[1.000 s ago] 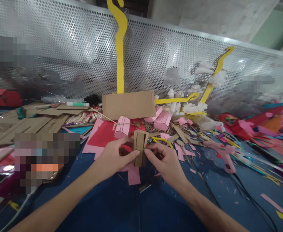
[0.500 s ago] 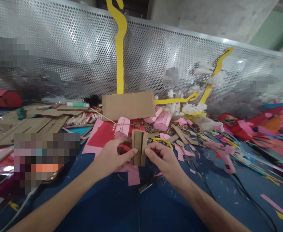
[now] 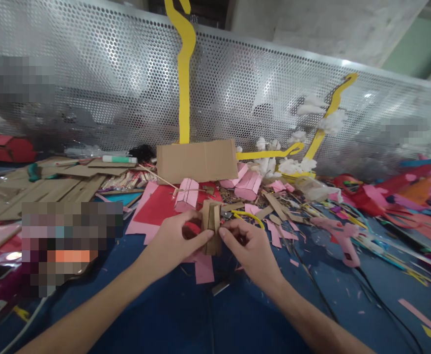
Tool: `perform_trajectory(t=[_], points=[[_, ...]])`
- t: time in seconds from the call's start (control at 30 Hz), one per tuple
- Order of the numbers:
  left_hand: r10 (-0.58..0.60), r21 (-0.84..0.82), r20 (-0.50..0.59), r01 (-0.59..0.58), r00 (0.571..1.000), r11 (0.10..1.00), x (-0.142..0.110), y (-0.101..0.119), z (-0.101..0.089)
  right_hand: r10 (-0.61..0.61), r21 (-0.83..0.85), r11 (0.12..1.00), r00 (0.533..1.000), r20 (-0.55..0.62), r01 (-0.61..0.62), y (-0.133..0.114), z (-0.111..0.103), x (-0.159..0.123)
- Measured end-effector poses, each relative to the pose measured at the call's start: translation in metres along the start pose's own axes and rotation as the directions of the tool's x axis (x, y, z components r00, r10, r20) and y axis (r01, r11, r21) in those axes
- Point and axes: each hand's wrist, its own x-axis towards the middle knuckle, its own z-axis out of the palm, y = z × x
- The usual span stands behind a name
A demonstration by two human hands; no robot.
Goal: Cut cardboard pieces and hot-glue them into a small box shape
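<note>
A small folded piece of brown cardboard [image 3: 211, 223] is held upright between my two hands, above the blue table. My left hand [image 3: 180, 236] pinches its left side, thumb across the front. On its right edge, the thumb and fingers of my right hand [image 3: 244, 241] are closed. Beneath and behind the hands lie a red sheet [image 3: 152, 209] and pink paper scraps [image 3: 204, 270]. A small pink folded paper box [image 3: 186, 194] sits just beyond my left hand. Near my right hand is a metal strip or blade [image 3: 221, 286], partly hidden.
A pink glue gun [image 3: 342, 236] with a black cord lies to the right. A cardboard box [image 3: 196, 162] with a yellow strip [image 3: 185, 88] stands against the perforated metal panel [image 3: 127, 83]. Flat cardboard pieces [image 3: 64, 191] are piled at left. A white marker [image 3: 119, 159] lies there.
The cardboard piece has been turned and squeezed narrower, so its two halves now stand closer and at an angle. Both hands keep hold of it, nearly in the same place.
</note>
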Motion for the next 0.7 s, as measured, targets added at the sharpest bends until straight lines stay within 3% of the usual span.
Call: perform_trajectory(t=[0.3, 0.5, 0.7], points=[[-0.058, 0.088, -0.038, 0.061, 0.998, 0.994, -0.002, 0.015, 0.002, -0.058, -0.099, 0.994, 0.992, -0.114, 0.047, -0.003, 0.008, -0.005], [-0.004, 0.102, -0.065, 0.010, 0.998, 0.995, -0.002, 0.009, 0.003, -0.106, -0.203, 0.976, 0.988, -0.116, 0.081, -0.002, 0.010, -0.007], [0.005, 0.085, -0.045, -0.001, 0.999, 0.996, -0.001, 0.003, 0.003, -0.066, -0.173, 0.984, 0.991, -0.115, 0.045, -0.003, 0.008, -0.006]])
